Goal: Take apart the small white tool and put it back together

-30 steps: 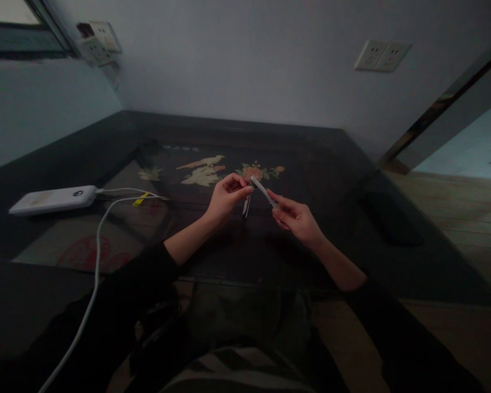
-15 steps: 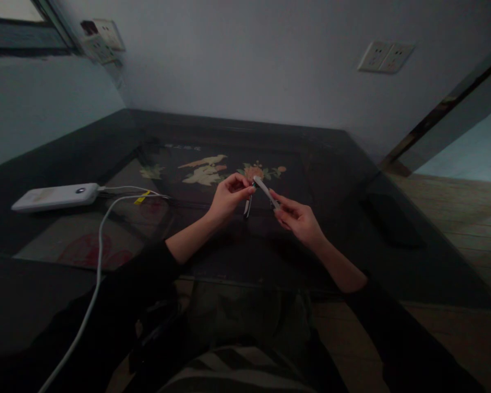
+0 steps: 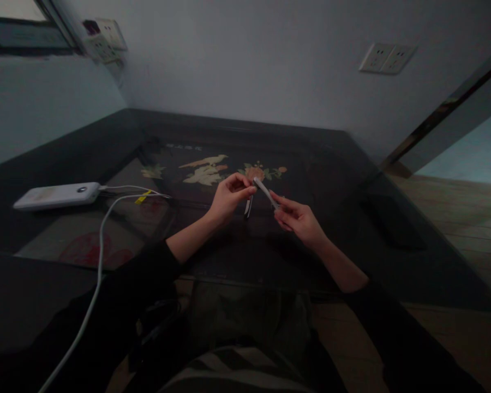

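Note:
My left hand [image 3: 228,197] is closed in a pinch, thumb against forefinger, at the upper end of a thin pale curved strip [image 3: 265,189]. The lower end of this strip lies between the thumb and fingers of my right hand [image 3: 297,217], also closed. Below my left fingertips hangs a narrow dark piece with a shiny light edge [image 3: 248,208]; I cannot tell whether it is joined to the strip. The picture is dim and the exact kind of these pieces cannot be made out. Both hands are over the dark table [image 3: 245,256].
A white device like a power bank [image 3: 57,196] lies at left, with a white cable [image 3: 101,251] running towards me and a yellow tag [image 3: 142,197] on a cord. A dark flat object [image 3: 393,222] lies at right. Wall sockets [image 3: 388,58] are behind the table.
Both hands keep nearly the same place and hold. A small greenish spot at my left fingertips no longer shows. The view has shifted very slightly.

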A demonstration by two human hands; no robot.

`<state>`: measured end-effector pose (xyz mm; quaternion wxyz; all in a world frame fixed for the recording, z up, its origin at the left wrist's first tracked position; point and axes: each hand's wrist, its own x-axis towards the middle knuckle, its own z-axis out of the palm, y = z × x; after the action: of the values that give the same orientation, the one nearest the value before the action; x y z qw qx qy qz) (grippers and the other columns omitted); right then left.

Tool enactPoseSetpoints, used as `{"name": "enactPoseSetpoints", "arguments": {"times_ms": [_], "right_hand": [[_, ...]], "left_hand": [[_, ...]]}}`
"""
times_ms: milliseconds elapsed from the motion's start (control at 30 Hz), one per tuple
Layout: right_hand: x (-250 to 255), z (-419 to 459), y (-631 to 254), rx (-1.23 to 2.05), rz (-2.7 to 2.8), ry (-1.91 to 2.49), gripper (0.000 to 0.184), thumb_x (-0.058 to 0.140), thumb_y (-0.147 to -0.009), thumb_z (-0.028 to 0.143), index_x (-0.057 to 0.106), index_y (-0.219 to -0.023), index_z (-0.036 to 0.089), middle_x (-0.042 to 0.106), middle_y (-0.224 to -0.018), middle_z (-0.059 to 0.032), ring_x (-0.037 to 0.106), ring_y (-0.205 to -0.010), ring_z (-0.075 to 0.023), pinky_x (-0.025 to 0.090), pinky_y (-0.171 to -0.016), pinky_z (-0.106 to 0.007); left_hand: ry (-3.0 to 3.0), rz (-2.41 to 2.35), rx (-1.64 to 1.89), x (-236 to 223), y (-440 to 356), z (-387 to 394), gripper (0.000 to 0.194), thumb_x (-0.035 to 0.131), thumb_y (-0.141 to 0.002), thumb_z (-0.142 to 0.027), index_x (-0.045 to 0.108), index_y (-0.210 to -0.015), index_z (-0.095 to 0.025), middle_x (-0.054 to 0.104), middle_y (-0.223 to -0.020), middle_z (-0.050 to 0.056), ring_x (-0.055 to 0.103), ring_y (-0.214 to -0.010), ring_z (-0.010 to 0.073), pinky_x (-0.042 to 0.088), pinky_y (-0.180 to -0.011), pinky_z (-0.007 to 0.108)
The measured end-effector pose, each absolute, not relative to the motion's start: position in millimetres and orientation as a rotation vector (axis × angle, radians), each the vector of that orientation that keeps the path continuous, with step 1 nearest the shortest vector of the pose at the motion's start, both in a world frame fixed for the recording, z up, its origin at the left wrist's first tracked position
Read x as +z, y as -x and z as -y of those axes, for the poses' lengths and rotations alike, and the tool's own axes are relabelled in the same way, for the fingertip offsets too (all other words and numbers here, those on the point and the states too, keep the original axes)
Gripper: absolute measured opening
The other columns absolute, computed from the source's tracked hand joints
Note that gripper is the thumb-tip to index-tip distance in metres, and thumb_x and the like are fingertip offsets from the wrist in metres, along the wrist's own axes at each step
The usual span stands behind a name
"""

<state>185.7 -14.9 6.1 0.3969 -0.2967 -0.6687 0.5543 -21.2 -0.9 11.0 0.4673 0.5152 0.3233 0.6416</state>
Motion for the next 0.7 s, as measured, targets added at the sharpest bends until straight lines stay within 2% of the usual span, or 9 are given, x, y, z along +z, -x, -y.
{"name": "enactPoseSetpoints", "arguments": {"times_ms": [400,600,700], "right_hand": [[4,7,-188,1.250,1.708,0.875,0.050,0.062,-0.086,0.028,0.059,-0.136,0.025,0.044,-0.063,0.0050,0.036,-0.050,-0.0078,0.028,-0.043,-0.024],[8,5,-184,1.228,1.580,0.880,0.055,0.068,-0.081,0.028,0.055,-0.135,0.024,0.046,-0.069,0.0048,0.036,-0.051,-0.0071,0.028,-0.044,-0.023],[14,5,-173,1.165,1.547,0.914,0.043,0.069,-0.080,0.029,0.061,-0.121,0.021,0.048,-0.068,0.0044,0.036,-0.052,-0.0080,0.030,-0.046,-0.024]], "left_hand": [[-1.208,-0.843,1.517,13,22,2,0.031,0.081,-0.063,-0.029,0.053,-0.071,-0.017,0.063,-0.077,0.000,0.057,-0.068,0.0084,0.046,-0.058,0.019],[-1.264,-0.833,1.508,16,20,4,0.033,0.082,-0.063,-0.025,0.052,-0.075,-0.017,0.069,-0.097,0.007,0.065,-0.092,0.0163,0.049,-0.064,0.021],[-1.329,-0.852,1.502,19,19,8,0.035,0.083,-0.062,-0.021,0.053,-0.079,-0.017,0.069,-0.099,0.007,0.064,-0.096,0.0164,0.051,-0.075,0.025]]}}
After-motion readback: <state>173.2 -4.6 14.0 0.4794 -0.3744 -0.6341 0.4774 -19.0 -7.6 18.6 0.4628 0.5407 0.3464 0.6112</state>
